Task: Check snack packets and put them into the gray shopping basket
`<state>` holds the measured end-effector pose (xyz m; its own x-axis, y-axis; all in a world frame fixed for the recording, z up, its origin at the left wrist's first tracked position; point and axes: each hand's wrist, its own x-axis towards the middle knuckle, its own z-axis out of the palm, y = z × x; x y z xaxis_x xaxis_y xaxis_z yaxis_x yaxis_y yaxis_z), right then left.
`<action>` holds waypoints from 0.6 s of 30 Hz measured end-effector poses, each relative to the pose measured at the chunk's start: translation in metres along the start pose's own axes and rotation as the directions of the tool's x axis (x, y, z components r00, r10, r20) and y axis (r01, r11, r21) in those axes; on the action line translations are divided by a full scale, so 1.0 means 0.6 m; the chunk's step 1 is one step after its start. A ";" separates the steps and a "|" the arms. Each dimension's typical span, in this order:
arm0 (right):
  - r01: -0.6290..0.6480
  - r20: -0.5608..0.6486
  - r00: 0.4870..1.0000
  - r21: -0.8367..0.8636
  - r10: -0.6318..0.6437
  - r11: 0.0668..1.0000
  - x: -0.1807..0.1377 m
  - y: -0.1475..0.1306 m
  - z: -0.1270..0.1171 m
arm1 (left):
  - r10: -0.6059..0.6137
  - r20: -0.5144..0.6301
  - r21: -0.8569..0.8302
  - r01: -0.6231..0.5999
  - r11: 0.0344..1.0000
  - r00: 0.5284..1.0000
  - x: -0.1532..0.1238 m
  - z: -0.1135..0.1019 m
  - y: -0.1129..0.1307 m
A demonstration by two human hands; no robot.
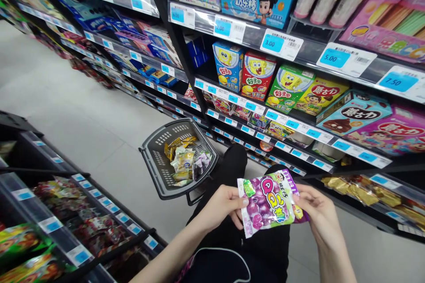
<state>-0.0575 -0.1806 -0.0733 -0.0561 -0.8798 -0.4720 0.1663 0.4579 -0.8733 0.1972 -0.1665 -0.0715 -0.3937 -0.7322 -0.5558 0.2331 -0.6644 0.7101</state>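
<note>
I hold a purple grape candy bag [270, 201] in front of me with both hands. My left hand [223, 205] pinches its left edge and my right hand [315, 212] grips its right edge. The bag faces up, showing white letters and purple grapes. Below and to the left, a dark shopping basket [156, 159] sits on the floor with several yellow and purple snack packets in it.
Store shelves [299, 51] with boxed sweets and blue price tags run along the right. Another low shelf rack [66, 212] with red and green packets stands at the left. A grey tiled aisle floor [66, 97] stretches between them. My dark trousers show below the bag.
</note>
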 end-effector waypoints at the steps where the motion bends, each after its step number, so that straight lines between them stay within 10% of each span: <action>1: 0.001 -0.001 1.000 0.000 -0.001 1.000 0.000 0.001 0.000 | 0.002 0.003 0.006 -0.002 1.000 1.000 0.000 0.000 0.000; 8: 0.247 -0.067 0.959 -0.281 -0.276 0.927 -0.004 0.002 -0.001 | 0.275 -0.018 0.426 -0.242 0.872 0.961 -0.009 -0.003 0.007; 13: 0.703 0.271 0.697 -0.443 -0.664 0.556 -0.020 -0.008 -0.019 | 0.561 0.193 0.773 -0.477 0.419 0.805 -0.025 -0.024 0.017; 18: 0.847 0.485 0.519 -0.400 -0.704 0.349 -0.035 -0.003 -0.024 | 0.413 0.115 0.520 -0.409 0.750 0.903 -0.023 -0.052 -0.010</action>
<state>-0.0709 -0.1612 -0.0636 0.3316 -0.8408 0.4279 -0.3836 -0.5345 -0.7531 0.2290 -0.1570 -0.0814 -0.3619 -0.9186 -0.1587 -0.1264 -0.1203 0.9847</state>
